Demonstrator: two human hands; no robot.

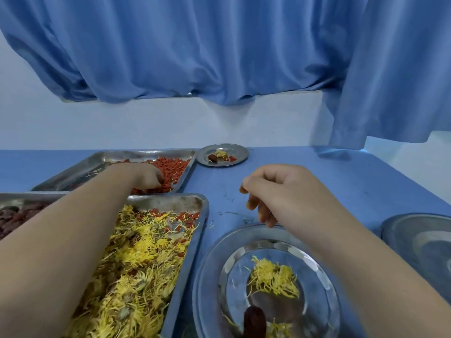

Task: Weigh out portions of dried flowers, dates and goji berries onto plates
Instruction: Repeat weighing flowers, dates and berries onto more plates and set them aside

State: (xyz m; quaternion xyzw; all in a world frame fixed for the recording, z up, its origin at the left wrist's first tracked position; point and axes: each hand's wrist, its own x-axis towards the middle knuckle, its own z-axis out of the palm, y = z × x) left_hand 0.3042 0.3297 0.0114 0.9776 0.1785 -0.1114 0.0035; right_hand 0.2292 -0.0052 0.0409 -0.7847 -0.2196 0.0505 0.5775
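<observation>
The goji berries (pixel 170 167) lie heaped in the right part of the far tray (pixel 136 153), in the upper left of the tabletop. The left hand (pixel 144 176) is down among them with curled fingers; its fingertips are buried, so whether it pinches any cannot be told. Its forearm crosses the near tray (pixel 170 200) of yellow dried flowers (pixel 136 264), which fills the lower left. A tray of dates (pixel 14 215) shows at the left edge. At the lower centre, the near plate (pixel 207 272) holds a flower tuft (pixel 273 276) and one date (pixel 255 320). The right hand (pixel 288 191) hovers over its far rim, fingers loosely curled, holding nothing. A small filled plate (pixel 240 152) sits just beside the far tray's right corner, and another plate (pixel 419 240) is cut off by the right edge. Bare blue table (pixel 317 172) lies between them, and a curtain (pixel 219 45) hangs behind.
</observation>
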